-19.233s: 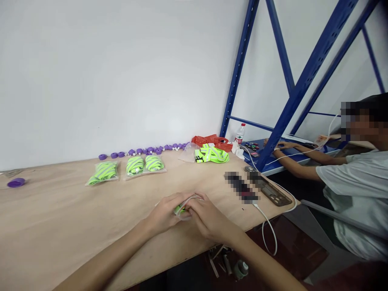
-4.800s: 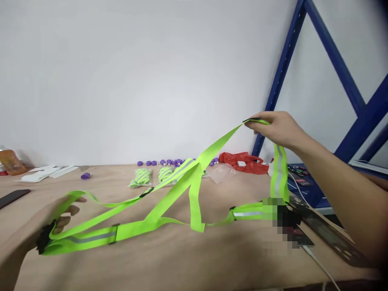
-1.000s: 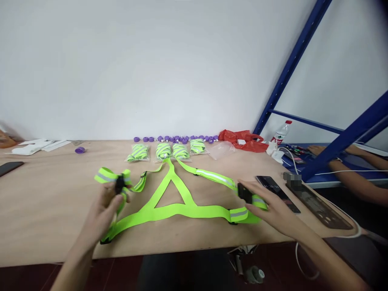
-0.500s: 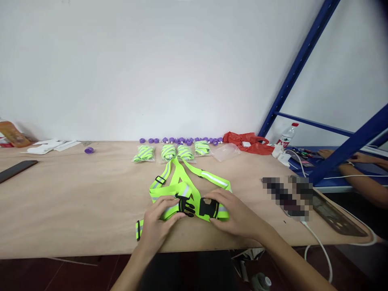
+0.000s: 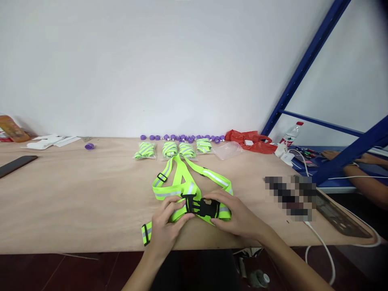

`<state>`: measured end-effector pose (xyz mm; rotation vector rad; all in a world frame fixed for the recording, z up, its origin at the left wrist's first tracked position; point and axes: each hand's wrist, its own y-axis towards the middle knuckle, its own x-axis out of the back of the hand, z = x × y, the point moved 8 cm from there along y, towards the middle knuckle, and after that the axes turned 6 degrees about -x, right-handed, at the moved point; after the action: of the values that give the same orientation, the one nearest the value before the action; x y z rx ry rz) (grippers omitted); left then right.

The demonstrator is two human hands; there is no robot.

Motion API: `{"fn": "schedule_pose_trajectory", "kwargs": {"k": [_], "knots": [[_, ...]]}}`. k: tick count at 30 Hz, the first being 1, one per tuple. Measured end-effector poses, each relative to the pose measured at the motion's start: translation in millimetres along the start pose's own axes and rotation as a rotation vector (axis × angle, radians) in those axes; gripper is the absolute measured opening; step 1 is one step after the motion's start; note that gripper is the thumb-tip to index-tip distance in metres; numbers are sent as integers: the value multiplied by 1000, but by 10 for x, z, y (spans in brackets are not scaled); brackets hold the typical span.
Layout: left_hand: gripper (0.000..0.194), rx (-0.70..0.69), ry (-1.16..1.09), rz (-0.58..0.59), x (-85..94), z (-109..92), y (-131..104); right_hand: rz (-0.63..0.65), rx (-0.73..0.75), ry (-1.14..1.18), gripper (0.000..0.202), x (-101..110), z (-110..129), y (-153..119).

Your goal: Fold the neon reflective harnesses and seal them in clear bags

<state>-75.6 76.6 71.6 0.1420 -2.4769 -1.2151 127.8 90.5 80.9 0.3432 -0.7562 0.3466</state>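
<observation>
A neon green reflective strap harness [image 5: 182, 178] lies on the wooden table [image 5: 75, 202] in front of me, its straps running back toward the wall. Its black plastic buckle [image 5: 200, 206] sits at the near end with the two halves pushed together. My left hand [image 5: 166, 226] grips the strap at the buckle's left half. My right hand [image 5: 236, 216] holds the strap at the buckle's right half. A loose strap end [image 5: 146, 233] pokes out by my left wrist.
Several bagged green harnesses [image 5: 176, 149] and a row of purple caps [image 5: 182, 138] line the wall. A red bag [image 5: 253, 141], water bottle [image 5: 289, 133], phones and a white cable [image 5: 321, 242] lie right. Another person's arms [image 5: 354, 169] rest by the blue rack [image 5: 303, 68].
My hands brought the two strap ends from far apart to the middle, and the buckle halves have closed together in the last half second.
</observation>
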Motion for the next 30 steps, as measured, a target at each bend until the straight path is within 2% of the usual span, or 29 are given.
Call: {"fn": "schedule_pose_trajectory", "kwargs": {"k": [5, 11, 14, 16, 18, 19, 22, 24, 25, 27, 30], "knots": [[21, 58, -58, 88, -94, -8, -8, 13, 1, 5, 47, -62, 14, 21], [26, 113, -31, 189, -196, 141, -26, 17, -32, -20, 48, -76, 28, 128], [29, 118, 72, 342, -250, 221, -75, 12, -86, -38, 47, -64, 7, 185], [49, 141, 220, 485, -241, 295, -114, 19, -89, -92, 44, -69, -35, 208], [64, 182, 395, 599, -148, 389, -134, 11, -66, -189, 50, -68, -122, 182], [65, 198, 471, 636, -74, 434, -131, -5, -60, -246, 56, -58, -188, 140], [56, 227, 588, 674, 193, 550, -102, -102, -108, -379, 77, 35, -450, -125], [47, 243, 542, 672, 362, 616, -99, -127, -191, -379, 83, 94, -634, -378], [43, 248, 489, 673, 435, 641, -106, -112, -234, -346, 81, 108, -712, -504], [38, 250, 360, 679, 559, 669, -124, -81, -308, -233, 63, 139, -817, -719], [35, 304, 177, 671, 709, 709, -128, -121, -401, -15, 40, 256, -887, -887]]}}
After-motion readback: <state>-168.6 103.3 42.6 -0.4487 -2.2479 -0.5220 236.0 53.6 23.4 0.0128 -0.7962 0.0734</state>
